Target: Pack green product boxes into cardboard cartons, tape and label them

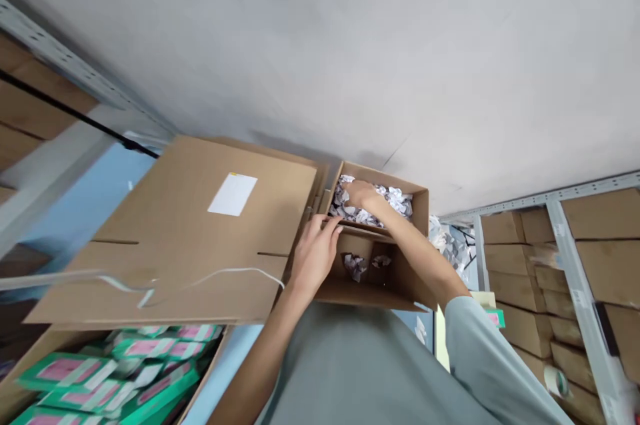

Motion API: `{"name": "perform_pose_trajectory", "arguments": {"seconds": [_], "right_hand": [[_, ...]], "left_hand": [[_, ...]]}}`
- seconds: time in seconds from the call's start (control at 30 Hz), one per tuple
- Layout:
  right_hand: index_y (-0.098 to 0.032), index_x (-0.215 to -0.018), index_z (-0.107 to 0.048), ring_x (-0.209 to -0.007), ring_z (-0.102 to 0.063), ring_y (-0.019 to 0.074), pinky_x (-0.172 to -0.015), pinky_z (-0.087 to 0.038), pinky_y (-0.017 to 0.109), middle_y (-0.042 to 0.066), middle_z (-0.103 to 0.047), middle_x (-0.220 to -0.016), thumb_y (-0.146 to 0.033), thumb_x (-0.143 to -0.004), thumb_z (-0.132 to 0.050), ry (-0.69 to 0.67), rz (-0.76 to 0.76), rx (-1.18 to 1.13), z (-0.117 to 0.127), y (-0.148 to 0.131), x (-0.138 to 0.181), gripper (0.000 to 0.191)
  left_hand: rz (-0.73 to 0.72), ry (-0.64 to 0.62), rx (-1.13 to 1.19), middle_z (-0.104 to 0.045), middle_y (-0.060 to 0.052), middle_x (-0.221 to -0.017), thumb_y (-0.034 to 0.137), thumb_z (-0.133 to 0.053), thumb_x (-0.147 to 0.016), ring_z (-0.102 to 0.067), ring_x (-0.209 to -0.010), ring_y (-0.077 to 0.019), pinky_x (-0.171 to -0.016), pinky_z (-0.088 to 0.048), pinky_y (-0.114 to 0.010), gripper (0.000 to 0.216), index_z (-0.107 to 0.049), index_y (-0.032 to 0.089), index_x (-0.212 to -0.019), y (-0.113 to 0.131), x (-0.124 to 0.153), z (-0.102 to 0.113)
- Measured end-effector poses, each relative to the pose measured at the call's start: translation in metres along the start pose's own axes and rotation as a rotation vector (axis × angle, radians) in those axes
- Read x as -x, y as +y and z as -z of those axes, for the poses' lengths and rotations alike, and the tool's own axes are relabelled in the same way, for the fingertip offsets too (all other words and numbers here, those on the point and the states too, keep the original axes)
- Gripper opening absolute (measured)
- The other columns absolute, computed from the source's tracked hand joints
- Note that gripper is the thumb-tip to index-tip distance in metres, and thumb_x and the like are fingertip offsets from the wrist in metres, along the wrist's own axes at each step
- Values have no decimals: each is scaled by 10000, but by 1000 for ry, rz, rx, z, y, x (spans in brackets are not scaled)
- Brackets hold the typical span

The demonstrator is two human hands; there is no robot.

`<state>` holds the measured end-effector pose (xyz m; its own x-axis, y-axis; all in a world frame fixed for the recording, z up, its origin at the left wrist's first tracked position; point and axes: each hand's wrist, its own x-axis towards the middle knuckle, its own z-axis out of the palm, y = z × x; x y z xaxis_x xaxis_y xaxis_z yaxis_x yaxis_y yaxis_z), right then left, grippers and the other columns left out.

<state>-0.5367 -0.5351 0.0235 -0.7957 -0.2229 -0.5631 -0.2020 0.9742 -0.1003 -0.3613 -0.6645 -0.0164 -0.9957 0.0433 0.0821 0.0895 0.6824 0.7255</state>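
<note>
An open brown cardboard box sits in front of me, split by a cardboard divider. Its far compartment is full of small crumpled white packets; a few more packets lie in the near one. My right hand reaches into the far compartment, fingers curled down among the packets; what it grips is hidden. My left hand rests on the box's left edge at the divider, fingers bent over the cardboard.
A large flat cardboard sheet with a white label and a white cord lies to the left. Below it, a box of several green and pink packages. Metal shelving with stacked brown cartons stands at right.
</note>
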Motion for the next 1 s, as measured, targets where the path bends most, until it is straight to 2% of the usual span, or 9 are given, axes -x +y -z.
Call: {"name": "perform_pose_trajectory", "arguments": {"seconds": [0.17,0.3,0.43,0.57,0.7,0.73,0.83,0.9,1.0], "right_hand": [[-171,-1382,-693,-1187,-740,262,-1016,-655,485,110,-715,-1386,-398,-1079,-751,-9,-15,45,-18,-24,-24,383],[-158,-1339,-708,-1136,-750,246,-992,-658,473,102,-737,-1337,-376,-1080,-752,25,-6,56,-16,-8,-18,341],[-149,-1341,-715,-1096,-751,198,-1030,-572,351,84,-788,-1279,-232,-985,-847,83,23,47,4,16,0,389],[-218,-1410,-678,-1089,-758,248,-1000,-553,347,86,-802,-1313,-280,-1002,-800,285,81,-69,16,42,62,430],[-245,-1423,-628,-831,-758,204,-883,-597,360,81,-777,-1344,-401,-995,-765,517,102,-389,-7,57,167,475],[-253,-1441,-607,-833,-762,199,-848,-604,347,77,-774,-1345,-437,-993,-758,527,88,-478,-18,57,193,508],[-253,-1443,-597,-766,-750,199,-742,-606,321,33,-812,-1069,-505,-980,-751,482,-25,-667,-57,50,249,548],[-244,-1422,-616,-731,-744,202,-729,-612,319,-2,-790,-904,-499,-955,-775,427,-87,-731,-83,43,263,556],[-244,-1371,-656,-753,-760,206,-759,-622,325,-7,-788,-899,-465,-938,-794,361,-106,-749,-112,32,256,505]], "left_hand": [[-36,57,-3,-676,-121,-1256,352,-415,-1155,-693,-1179,-291,-1066,-573,-415,400,-730,271,-1388,-3,0,-4],[-41,73,6,-685,-128,-1253,320,-445,-1140,-682,-1183,-307,-1069,-575,-438,386,-747,268,-1375,-2,0,-5],[-48,101,39,-680,-135,-1293,310,-464,-1127,-673,-1211,-317,-1091,-568,-446,385,-759,274,-1373,-2,1,-6],[-55,93,57,-679,-150,-1275,323,-441,-1126,-668,-1221,-331,-1107,-559,-465,415,-761,250,-1380,-3,0,-5],[-45,64,90,-675,-148,-1306,361,-449,-1123,-670,-1250,-331,-1134,-545,-447,425,-760,239,-1385,-3,-1,-3],[-37,57,101,-676,-147,-1314,371,-452,-1122,-671,-1256,-333,-1139,-543,-449,431,-756,241,-1399,-3,-1,-3],[-13,52,145,-685,-146,-1347,398,-474,-1113,-668,-1297,-340,-1174,-530,-469,457,-722,248,-1467,-4,0,-3],[-6,60,199,-685,-145,-1413,421,-511,-1101,-655,-1355,-336,-1214,-510,-477,497,-665,248,-1541,-5,0,-3],[51,75,325,-638,-158,-1572,491,-565,-1081,-609,-1467,-327,-1277,-472,-498,616,-552,235,-1641,-8,3,-3]]}}
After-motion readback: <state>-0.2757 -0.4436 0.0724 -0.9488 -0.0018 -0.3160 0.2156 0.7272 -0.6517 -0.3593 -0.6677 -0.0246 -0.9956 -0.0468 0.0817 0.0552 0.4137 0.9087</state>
